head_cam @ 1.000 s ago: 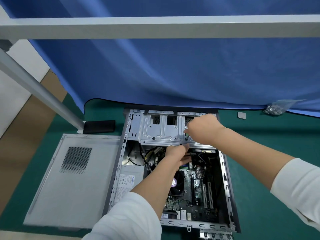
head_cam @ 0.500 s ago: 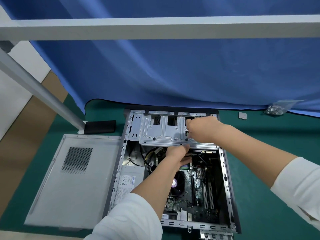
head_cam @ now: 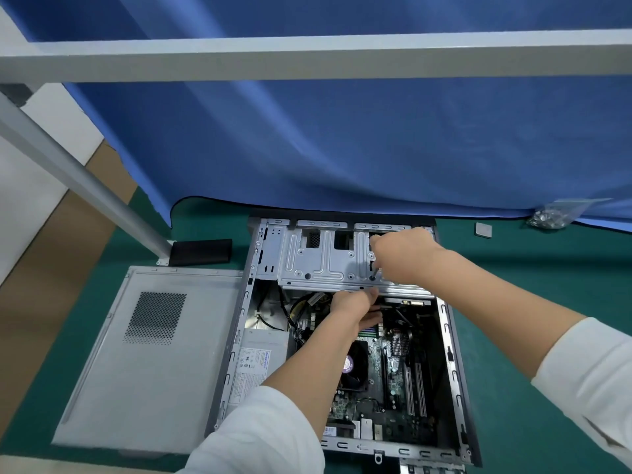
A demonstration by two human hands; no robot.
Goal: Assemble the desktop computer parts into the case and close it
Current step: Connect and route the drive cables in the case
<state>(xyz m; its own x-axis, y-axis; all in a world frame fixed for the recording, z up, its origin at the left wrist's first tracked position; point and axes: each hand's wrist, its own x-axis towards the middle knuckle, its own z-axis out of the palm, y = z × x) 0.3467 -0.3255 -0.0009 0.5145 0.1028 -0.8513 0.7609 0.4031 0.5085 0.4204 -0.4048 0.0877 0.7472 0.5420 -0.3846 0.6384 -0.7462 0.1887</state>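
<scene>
The side panel point(head_cam: 147, 357) lies flat on the green mat point(head_cam: 533, 336), just left of the case point(head_cam: 455, 381), so closing is not yet done. The case lies open on its side, with the power supply point(head_cam: 261, 364), fan point(head_cam: 354, 366) and circuit board point(head_cam: 386, 395) already inside. The power supply label carries print too small to read; a small barcode sticker near the front edge of the case is likewise illegible.

The left hand point(head_cam: 354, 306) reaches under the front edge of the drive cage point(head_cam: 321, 258), fingers curled; what they hold, if anything, cannot be told. The right hand point(head_cam: 403, 254) grips a screwdriver point(head_cam: 374, 272), tip down on the cage.

Step in hand, as judged: fastening the drive cage. The next move calls for keeping the tip seated and the cage steady while turning. A bag of screws point(head_cam: 550, 215) lies at far right.
</scene>
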